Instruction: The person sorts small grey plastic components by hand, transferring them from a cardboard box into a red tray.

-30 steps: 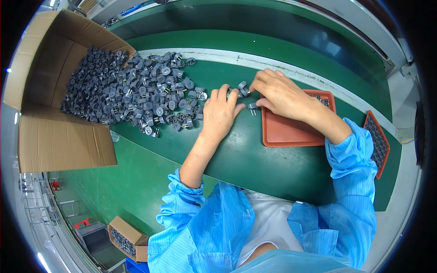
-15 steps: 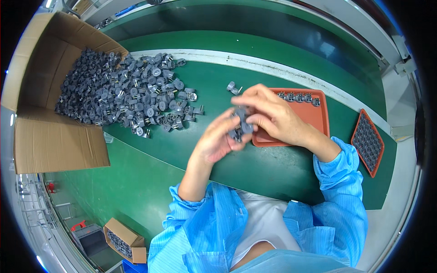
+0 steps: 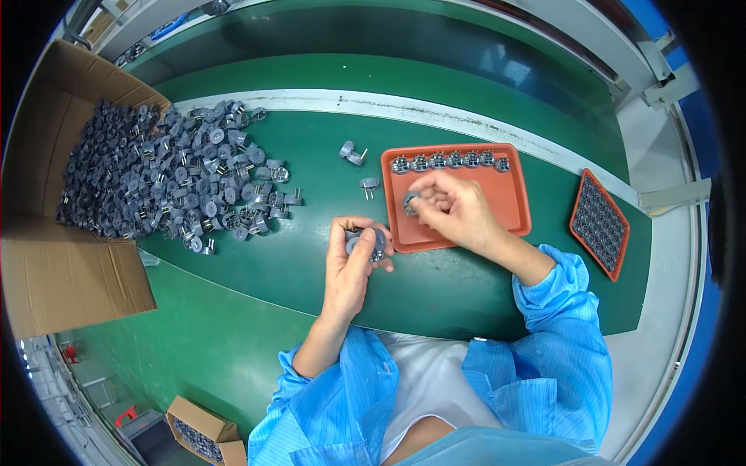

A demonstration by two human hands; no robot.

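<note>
Over the left part of an orange tray, my right hand pinches a grey round plug part between thumb and fingers. My left hand is closed around grey plug parts just off the tray's near left corner, the thumb lying across them; its fingers partly hide how many. Along the tray's far side stands a row of several plug parts, metal pins up. Two loose plug parts lie on the green table left of the tray: one farther back, one nearer.
A big heap of grey plug parts spills from a tipped cardboard box at the left. A second orange tray, filled with plug parts, lies at the right. A pale strip runs along the table's back. Another box sits low at left.
My hands were together over the plug parts and have come apart. The right now holds one part over the tray; the left keeps others. The whole view has shifted, uncovering the row and nearer loose part.
</note>
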